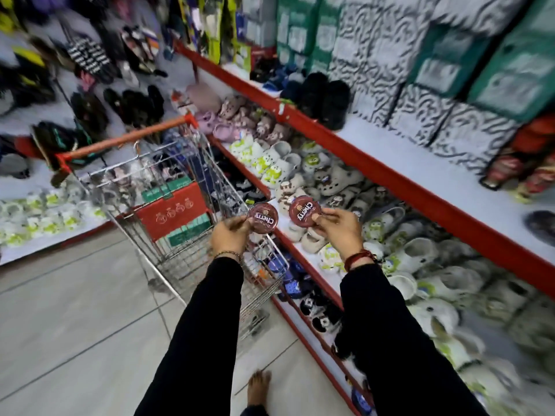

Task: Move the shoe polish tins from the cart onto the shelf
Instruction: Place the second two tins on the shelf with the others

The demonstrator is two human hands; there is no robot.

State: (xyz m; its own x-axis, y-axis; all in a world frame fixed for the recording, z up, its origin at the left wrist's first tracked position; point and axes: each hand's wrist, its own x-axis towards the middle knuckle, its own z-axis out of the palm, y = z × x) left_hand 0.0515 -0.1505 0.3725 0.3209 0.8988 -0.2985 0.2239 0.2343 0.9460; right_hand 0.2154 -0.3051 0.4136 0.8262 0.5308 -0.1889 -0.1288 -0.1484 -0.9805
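I hold two round dark-red shoe polish tins marked "Cherry". My left hand (229, 237) grips the left tin (263, 217) by its edge, just above the near right corner of the wire cart (186, 235). In my right hand (338, 228) the other tin (304, 211) hangs in front of the middle shelf. The white upper shelf (426, 172) with its red front edge runs diagonally on the right, with a bare stretch between black slippers and patterned boxes. Inside the cart lies a red and green box (175, 213); any further tins there are hidden.
The middle shelf is packed with white and green clogs (270, 163), and dark clogs fill the lower shelf. Slippers hang on the wall at the left. Green and patterned boxes (450, 70) line the back of the upper shelf. My bare foot (258, 388) stands on the tiled floor.
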